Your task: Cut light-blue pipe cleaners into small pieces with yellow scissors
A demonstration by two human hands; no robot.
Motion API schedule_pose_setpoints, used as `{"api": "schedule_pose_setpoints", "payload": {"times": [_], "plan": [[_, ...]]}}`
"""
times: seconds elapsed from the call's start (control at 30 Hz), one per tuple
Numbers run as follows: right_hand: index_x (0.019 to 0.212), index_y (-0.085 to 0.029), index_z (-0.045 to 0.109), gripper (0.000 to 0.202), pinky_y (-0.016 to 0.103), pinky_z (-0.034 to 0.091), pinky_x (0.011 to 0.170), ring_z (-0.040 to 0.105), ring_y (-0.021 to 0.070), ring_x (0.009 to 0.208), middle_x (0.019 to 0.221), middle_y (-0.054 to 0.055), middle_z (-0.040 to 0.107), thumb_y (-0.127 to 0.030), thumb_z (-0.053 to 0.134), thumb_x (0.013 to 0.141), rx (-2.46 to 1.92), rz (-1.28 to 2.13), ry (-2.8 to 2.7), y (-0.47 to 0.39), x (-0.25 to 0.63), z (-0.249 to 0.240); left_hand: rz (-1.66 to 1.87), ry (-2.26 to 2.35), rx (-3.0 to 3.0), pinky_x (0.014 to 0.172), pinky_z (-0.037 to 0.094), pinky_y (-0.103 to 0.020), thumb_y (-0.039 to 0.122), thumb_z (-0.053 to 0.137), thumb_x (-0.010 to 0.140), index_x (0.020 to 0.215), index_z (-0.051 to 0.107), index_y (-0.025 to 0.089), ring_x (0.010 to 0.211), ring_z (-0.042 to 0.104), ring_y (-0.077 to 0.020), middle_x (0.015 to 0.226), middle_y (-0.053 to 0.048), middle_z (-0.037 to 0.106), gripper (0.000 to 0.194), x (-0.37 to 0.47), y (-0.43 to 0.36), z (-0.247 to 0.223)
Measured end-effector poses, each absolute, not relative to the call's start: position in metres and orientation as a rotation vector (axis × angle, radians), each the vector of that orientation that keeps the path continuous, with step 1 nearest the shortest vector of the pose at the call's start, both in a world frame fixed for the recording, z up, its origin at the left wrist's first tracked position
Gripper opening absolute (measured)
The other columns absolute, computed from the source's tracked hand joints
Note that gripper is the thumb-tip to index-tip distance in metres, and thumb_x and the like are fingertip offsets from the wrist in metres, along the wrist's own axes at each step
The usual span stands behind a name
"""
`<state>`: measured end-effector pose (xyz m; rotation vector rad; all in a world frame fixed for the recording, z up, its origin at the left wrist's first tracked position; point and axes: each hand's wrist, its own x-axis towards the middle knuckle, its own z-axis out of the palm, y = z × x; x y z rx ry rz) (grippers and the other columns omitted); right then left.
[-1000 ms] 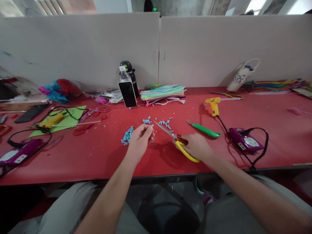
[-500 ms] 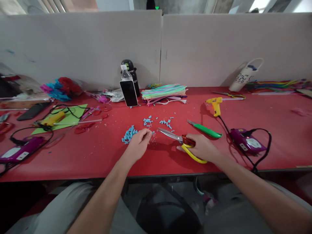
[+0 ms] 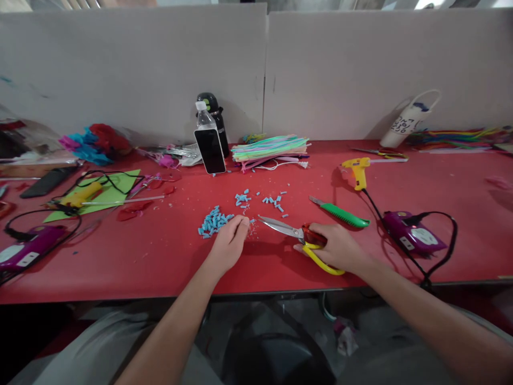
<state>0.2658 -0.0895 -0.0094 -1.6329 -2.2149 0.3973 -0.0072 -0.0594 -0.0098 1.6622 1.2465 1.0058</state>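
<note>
My left hand is closed in a pinch, with a small blue piece showing at its fingertips. Scissors with one red and one yellow handle are gripped in my right hand. Their blades look nearly together, and the tips point left, close to the pinched piece. Beside my left hand lies a pile of small blue pieces. Two looser groups of blue pieces, one behind my left fingertips and one behind the blades, rest on the red table.
A green utility knife lies right of the scissors. Beyond it are a yellow glue gun and a purple power strip. At the back, a phone leans on a bottle near a bundle of pastel pipe cleaners.
The view has tilted down slightly. Both hands keep nearly the same places, the left still pinching the blue piece and the right still holding the scissors.
</note>
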Motion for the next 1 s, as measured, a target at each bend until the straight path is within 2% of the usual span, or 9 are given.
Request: {"api": "schedule_pose_setpoints", "payload": {"times": [0.13, 0.43, 1.0], "plan": [[0.066, -0.022, 0.050, 0.042, 0.025, 0.024, 0.052, 0.042, 0.0116, 0.052, 0.060, 0.000, 0.057, -0.061, 0.059, 0.076, -1.660, 0.347, -2.232, -0.0925, 0.2647, -0.0104, 0.984, 1.234, 1.730, 0.059, 0.030, -0.025, 0.040, 0.041, 0.094, 0.068, 0.043, 0.019, 0.059, 0.038, -0.0126, 0.063, 0.002, 0.041, 0.033, -0.0061, -0.0615, -0.0069], [0.067, -0.022, 0.050, 0.042, 0.027, 0.022, 0.051, 0.049, 0.0133, 0.053, 0.062, 0.001, 0.060, -0.062, 0.057, 0.077, -1.752, 0.185, -2.266, -0.0936, 0.2596, -0.0125, 0.934, 1.162, 1.604, 0.052, 0.026, -0.025, 0.042, 0.041, 0.092, 0.065, 0.035, 0.020, 0.055, 0.030, -0.0120, 0.061, 0.003, 0.033, 0.036, 0.0006, -0.0611, -0.0100], [0.067, -0.022, 0.049, 0.039, 0.026, 0.022, 0.052, 0.049, 0.0131, 0.055, 0.063, 0.000, 0.060, -0.058, 0.058, 0.078, -1.735, 0.175, -2.279, -0.0927, 0.2611, -0.0135, 0.922, 1.105, 1.523, 0.049, 0.024, -0.023, 0.039, 0.043, 0.092, 0.065, 0.036, 0.019, 0.052, 0.027, -0.0095, 0.060, 0.004, 0.032, 0.034, -0.0014, -0.0577, -0.0108]]}}
